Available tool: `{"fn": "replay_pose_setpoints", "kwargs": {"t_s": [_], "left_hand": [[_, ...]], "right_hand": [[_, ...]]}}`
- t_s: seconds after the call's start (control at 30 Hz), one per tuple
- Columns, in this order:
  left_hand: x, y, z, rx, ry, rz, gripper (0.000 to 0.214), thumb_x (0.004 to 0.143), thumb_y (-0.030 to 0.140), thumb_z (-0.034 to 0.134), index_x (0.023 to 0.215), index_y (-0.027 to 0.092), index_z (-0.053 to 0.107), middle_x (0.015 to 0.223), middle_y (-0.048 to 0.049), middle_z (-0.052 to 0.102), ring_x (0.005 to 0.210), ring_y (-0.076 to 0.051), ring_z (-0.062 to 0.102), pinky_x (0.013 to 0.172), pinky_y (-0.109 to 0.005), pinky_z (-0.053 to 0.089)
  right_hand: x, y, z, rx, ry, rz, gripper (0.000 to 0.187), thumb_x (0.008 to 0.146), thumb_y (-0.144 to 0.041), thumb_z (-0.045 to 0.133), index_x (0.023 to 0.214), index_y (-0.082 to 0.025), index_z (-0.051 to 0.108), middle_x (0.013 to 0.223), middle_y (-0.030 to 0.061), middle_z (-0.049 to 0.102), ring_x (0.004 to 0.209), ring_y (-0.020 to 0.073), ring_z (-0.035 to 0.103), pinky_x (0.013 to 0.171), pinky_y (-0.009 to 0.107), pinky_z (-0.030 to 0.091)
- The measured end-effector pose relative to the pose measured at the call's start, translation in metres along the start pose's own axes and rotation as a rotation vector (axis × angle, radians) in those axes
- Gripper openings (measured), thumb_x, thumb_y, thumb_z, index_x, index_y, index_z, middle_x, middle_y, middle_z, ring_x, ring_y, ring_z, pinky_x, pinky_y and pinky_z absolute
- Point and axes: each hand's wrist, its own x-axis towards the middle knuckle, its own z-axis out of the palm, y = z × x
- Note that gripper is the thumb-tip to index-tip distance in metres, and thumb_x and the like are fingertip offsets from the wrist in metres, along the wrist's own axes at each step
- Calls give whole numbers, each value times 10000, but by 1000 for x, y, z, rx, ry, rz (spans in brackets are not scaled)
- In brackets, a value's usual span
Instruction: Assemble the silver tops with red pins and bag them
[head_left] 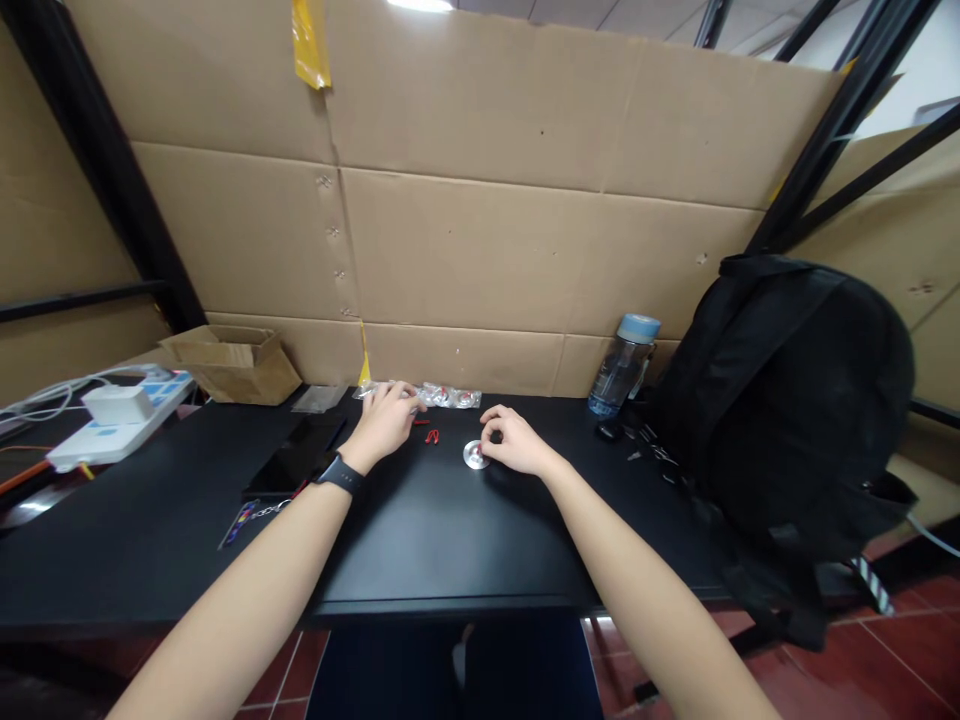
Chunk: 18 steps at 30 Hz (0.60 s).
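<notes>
My left hand [386,422], a dark band on its wrist, reaches across the black table [420,540] with fingers stretched toward clear plastic bags of small parts [448,396] at the back. Two small red pieces [429,432] lie just right of it. My right hand [514,440] is curled with its fingertips pinched beside a round silver metal disc [475,455]; whether it grips the disc or something smaller is unclear.
A black backpack [787,400] fills the right side, a blue-capped water bottle [622,365] beside it. A dark phone [296,455], a keychain [251,515], an open cardboard box [232,362] and a white power strip [112,415] lie left. Cardboard walls stand behind.
</notes>
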Motion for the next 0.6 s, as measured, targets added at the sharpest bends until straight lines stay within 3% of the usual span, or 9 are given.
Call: {"fn": "replay_pose_setpoints", "kwargs": {"t_s": [0.13,0.27,0.4,0.6], "left_hand": [[-2,-9,10,25,-108,8,189,839,273,633,987,292,750,1228,-96,599,1180,-351,445,962,-527,361],[-2,3,18,66,-101,0,135,856,258,618,911,257,741,1159,-112,625,1183,-360,441,955,-519,346],[-4,12,23,107,-68,-35,158,879,241,585,767,206,691,1093,-137,638,1145,-368,458,913,-507,343],[-3,15,18,30,-53,-58,153,929,233,511,842,212,636,970,-117,690,1058,-329,514,916,-501,318]], "right_hand": [[-1,11,-6,-38,-59,-3,78,851,-205,653,880,-191,724,1002,63,650,917,183,629,873,316,472],[-6,26,-21,-136,-119,100,354,761,-165,720,1114,-187,703,1105,92,647,926,195,644,853,301,483],[-10,34,-32,-160,-188,155,420,731,-189,738,1149,-195,704,1092,94,684,942,216,662,849,296,488],[-10,33,-32,-183,-218,204,413,702,-181,747,1113,-219,721,1014,57,733,829,187,684,757,258,483]]}}
